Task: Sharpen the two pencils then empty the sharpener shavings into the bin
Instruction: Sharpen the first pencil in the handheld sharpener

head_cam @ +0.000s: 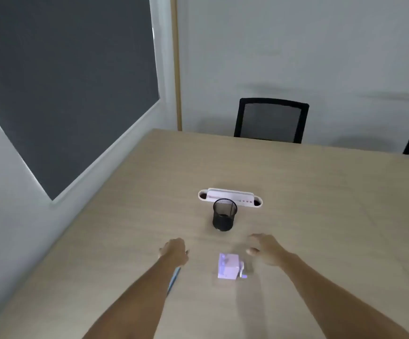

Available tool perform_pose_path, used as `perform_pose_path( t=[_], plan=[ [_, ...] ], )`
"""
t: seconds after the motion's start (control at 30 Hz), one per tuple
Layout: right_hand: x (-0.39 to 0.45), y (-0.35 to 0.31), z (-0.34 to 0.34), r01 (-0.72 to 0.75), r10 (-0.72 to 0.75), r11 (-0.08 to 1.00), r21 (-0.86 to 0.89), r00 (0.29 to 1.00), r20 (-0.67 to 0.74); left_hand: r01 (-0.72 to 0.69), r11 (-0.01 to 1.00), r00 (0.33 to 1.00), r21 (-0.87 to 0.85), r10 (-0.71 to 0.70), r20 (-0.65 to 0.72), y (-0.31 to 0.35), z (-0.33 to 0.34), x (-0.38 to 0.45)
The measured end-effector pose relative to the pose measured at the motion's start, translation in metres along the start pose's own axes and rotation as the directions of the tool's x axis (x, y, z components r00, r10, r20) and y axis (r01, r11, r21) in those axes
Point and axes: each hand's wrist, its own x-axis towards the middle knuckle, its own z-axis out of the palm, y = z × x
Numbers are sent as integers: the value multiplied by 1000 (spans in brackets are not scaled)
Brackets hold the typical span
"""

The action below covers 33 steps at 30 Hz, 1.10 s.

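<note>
The left hand [174, 250] grips a blue pencil [174, 280] lying back along the forearm; the sharpener [230, 266] sits just rightward. The right hand [264, 249], unclenched and empty, hovers nearer it.

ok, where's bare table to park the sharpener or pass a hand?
Free: the wide table stretch right of the mesh cup, the far strip toward the chair, and the left edge. Crowded: the centre line, where white tray, cup, sharpener and both hands cluster.

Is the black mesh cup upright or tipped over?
Upright: the black mesh cup stands on its base on the table, round rim facing up.
</note>
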Motion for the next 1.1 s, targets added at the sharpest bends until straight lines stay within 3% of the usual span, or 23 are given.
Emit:
perform_pose_path(
  t=[0.13,0.3,0.43,0.77,0.97,1.1],
  plan=[
    [-4,-18,25,28,-30,997,66,999,29,109,994,994,28,-108,-30,-17,30,-13],
    [1,-32,44,38,-38,987,153,999,-1,143,988,987,62,-138,-76,-20,51,-17],
    [8,-40,52,31,-35,997,75,998,47,168,984,981,54,-161,-105,-21,59,-15],
    [12,-39,63,9,-10,998,-54,1000,-15,158,987,986,16,-157,-52,-23,70,-18],
    [17,-41,53,21,-16,993,-120,999,43,-40,987,999,154,43,-16,-17,72,-22],
    [21,-43,53,8,0,987,-162,999,47,-214,974,977,79,215,6,-20,63,-27]
  ],
)
